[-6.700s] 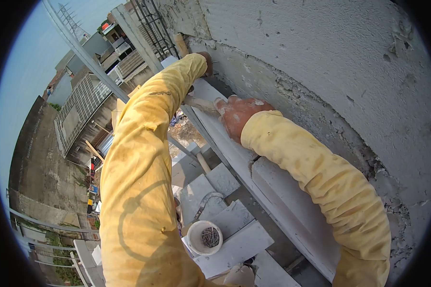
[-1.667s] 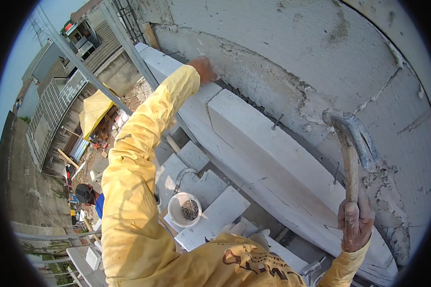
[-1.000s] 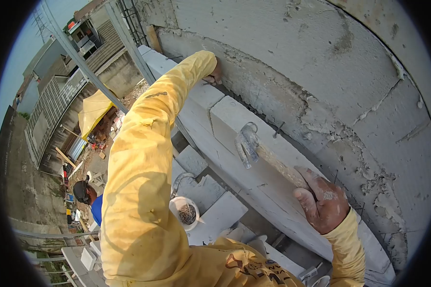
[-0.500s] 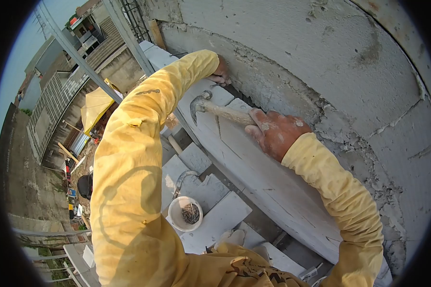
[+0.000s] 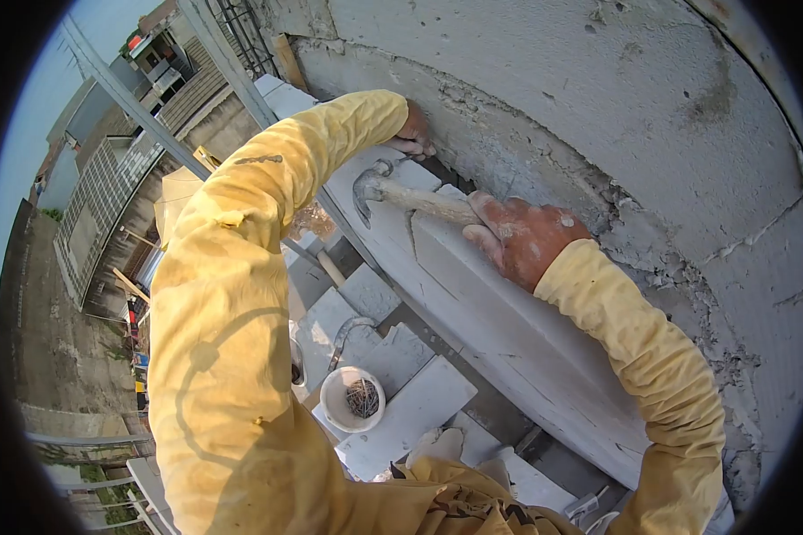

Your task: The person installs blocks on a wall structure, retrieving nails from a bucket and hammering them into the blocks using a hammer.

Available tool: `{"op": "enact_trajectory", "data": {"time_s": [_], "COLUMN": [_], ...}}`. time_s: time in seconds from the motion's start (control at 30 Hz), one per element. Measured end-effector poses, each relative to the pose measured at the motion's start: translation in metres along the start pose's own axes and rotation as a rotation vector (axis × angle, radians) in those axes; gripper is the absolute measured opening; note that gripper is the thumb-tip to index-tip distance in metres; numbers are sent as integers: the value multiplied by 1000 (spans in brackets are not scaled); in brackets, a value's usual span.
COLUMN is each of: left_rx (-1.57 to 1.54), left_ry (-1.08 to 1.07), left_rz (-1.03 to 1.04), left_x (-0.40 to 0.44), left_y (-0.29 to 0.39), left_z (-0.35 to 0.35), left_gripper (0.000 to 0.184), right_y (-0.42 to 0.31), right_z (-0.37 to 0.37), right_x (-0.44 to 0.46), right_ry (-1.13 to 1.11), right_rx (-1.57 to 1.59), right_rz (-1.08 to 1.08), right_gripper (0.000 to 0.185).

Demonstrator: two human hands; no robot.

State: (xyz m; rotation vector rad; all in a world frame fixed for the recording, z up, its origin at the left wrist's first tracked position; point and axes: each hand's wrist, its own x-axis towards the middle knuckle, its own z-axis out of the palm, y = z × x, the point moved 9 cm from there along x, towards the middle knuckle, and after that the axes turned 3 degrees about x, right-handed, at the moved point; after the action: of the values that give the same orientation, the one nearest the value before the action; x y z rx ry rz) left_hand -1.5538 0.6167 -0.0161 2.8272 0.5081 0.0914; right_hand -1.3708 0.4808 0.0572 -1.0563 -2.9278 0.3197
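My right hand (image 5: 526, 234) is wrapped round the wooden handle of a claw hammer (image 5: 424, 201). The hammer lies level over the top of a row of pale blocks (image 5: 491, 299), its metal head pointing left. Farther along, my left hand (image 5: 413, 135) rests at the top of the blocks beside the gap along the grey wall (image 5: 544, 98). Its fingers are pressed together and bent down; whatever they pinch is hidden. Yellow sleeves cover both arms.
Below, a white bucket of nails (image 5: 352, 399) stands on loose pale blocks (image 5: 419, 415), with a curved metal strip (image 5: 341, 339) near it. A metal scaffold pole (image 5: 227, 58) rises at the upper left. Beyond is a drop to ground and rooftops.
The view has shifted slightly, so the bucket and blocks appear a little farther right. My left sleeve sits a bit farther left. Both hands keep about the same place, hammer still held.
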Motion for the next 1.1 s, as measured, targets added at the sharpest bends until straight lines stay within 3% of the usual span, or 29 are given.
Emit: {"op": "enact_trajectory", "data": {"time_s": [0.1,0.2,0.3,0.47,0.5,0.57,0.67,0.77,0.87,1.0,1.1], "left_rx": [21,61,78,68,-144,-562,-337,-384,-399,-484,-462], "left_ry": [2,-47,-52,45,-38,-213,-269,-298,-402,-368,-331], "left_rz": [-13,15,22,57,-436,-1420,-1375,-1227,-1215,-1224,-1205], "left_x": [-3,3,5,1,5,-27,-22,-19,-16,-20,-19], "left_y": [-8,1,9,-3,-29,-13,-4,-12,-14,-16,-12], "left_z": [-1,0,-2,1,2,-4,-20,-5,0,6,3], "left_gripper": [16,16,16,13,14,18,22,25,28,28,29], "right_y": [1,-22,10,7,10,18,25,9,-21,-33,6], "right_z": [0,-11,-5,1,2,4,7,2,-12,-16,1], "right_x": [4,-12,6,-5,-8,-9,-12,-15,-19,-15,12], "right_ry": [-6,-4,26,16,15,25,108,101,61,131,146], "right_rx": [-22,-24,46,-48,-40,-31,-74,-41,6,0,50], "right_rz": [72,-82,70,100,102,140,121,32,-64,-215,11], "right_gripper": [49,49,49,49,49,46,45,46,46,44,46]}}
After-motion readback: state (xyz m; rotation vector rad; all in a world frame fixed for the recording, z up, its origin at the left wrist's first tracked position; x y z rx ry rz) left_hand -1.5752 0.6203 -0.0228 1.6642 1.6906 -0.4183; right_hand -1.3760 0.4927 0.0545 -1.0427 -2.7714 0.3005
